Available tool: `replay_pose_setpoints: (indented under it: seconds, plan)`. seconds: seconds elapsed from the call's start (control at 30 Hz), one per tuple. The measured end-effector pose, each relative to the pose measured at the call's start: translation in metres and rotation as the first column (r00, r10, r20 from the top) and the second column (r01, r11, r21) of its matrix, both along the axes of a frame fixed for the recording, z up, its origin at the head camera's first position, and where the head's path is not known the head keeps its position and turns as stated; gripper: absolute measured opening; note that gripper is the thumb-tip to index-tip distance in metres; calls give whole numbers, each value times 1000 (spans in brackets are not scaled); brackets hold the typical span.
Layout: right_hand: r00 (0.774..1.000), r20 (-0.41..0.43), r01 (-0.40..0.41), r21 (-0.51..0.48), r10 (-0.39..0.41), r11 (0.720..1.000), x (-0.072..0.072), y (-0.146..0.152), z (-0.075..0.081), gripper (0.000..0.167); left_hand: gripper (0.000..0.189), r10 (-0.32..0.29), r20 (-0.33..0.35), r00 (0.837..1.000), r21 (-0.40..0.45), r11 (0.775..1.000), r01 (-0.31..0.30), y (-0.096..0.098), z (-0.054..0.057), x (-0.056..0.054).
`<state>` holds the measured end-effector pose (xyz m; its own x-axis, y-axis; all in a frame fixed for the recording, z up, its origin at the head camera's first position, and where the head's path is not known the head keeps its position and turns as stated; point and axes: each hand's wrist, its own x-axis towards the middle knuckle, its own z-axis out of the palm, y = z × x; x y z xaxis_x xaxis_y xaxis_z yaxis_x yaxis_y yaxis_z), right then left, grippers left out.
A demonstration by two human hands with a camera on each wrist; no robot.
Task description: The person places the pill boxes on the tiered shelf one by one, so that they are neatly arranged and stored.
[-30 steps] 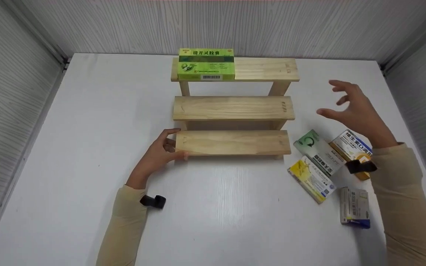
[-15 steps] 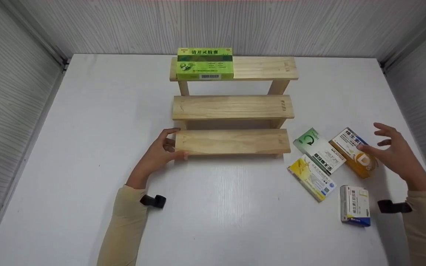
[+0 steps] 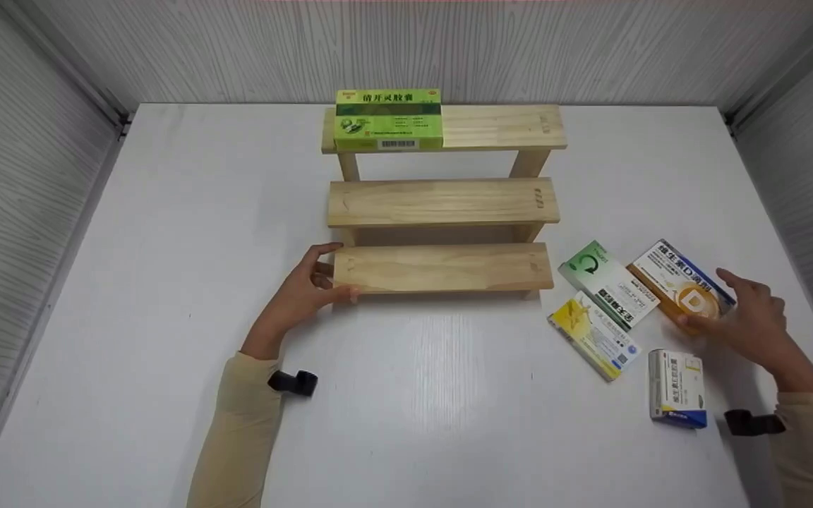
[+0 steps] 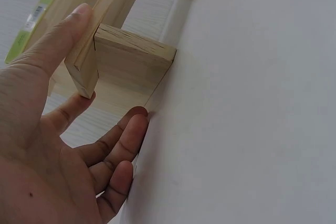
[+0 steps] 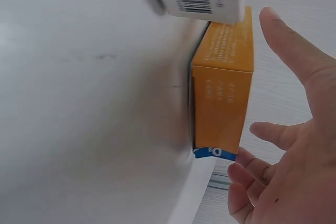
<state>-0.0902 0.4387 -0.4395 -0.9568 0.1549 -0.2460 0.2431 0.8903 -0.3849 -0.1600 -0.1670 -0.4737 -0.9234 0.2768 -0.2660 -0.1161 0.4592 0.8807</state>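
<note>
My left hand [image 3: 293, 300] holds the left end of the lowest step of a three-tier wooden display rack [image 3: 442, 268]. In the left wrist view, thumb and index finger span the opposite long edges of that step's board [image 4: 84, 61], the other fingers low beside its leg. My right hand [image 3: 752, 321] is over the near right end of an orange-and-white vitamin D medicine box [image 3: 682, 282] lying on the table. Seen from the right wrist, thumb and fingers are spread about the orange box [image 5: 223, 103], with a gap between thumb and carton.
A green medicine box [image 3: 389, 120] sits on the top step's left part. Right of the rack lie a green-and-white box [image 3: 611, 286] and a yellow-and-white box [image 3: 593, 335]. A white-and-blue box [image 3: 678, 388] is nearer. Panelled walls [image 3: 406, 49] enclose the table.
My right hand has come down from beside the rack's upper steps, out to the right, then in over the orange-and-white box. My left hand keeps its hold on the rack.
</note>
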Motion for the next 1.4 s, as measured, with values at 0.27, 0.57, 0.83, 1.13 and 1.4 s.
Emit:
replay_pose_setpoints:
  seconds: [0.27, 0.57, 0.83, 1.13, 1.4]
  plan:
    - [999, 40, -23, 43, 21, 999, 5, 1, -5, 104, 84, 1, 35, 999, -1, 1000, -1, 2, 3, 0]
    - [1000, 27, -13, -19, 13, 1000, 6, 2, -8, 101, 87, 4, 10, 1000, -7, 1000, -4, 1, -1, -1]
    - [998, -50, 19, -173, -28, 985, 7, 10, -4, 91, 85, -3, 1, 1000, 15, 1000, 3, -1, -1, 1]
    - [984, -150, 70, -180, -97, 981, 4, 18, 11, 77, 85, 2, 34, 999, 5, 1000, -2, 1, 6, 1]
    - [963, -220, 116, -194, -158, 974, -6, 16, 33, 72, 82, -19, 25, 1000, -12, 1000, 20, 7, 40, 13]
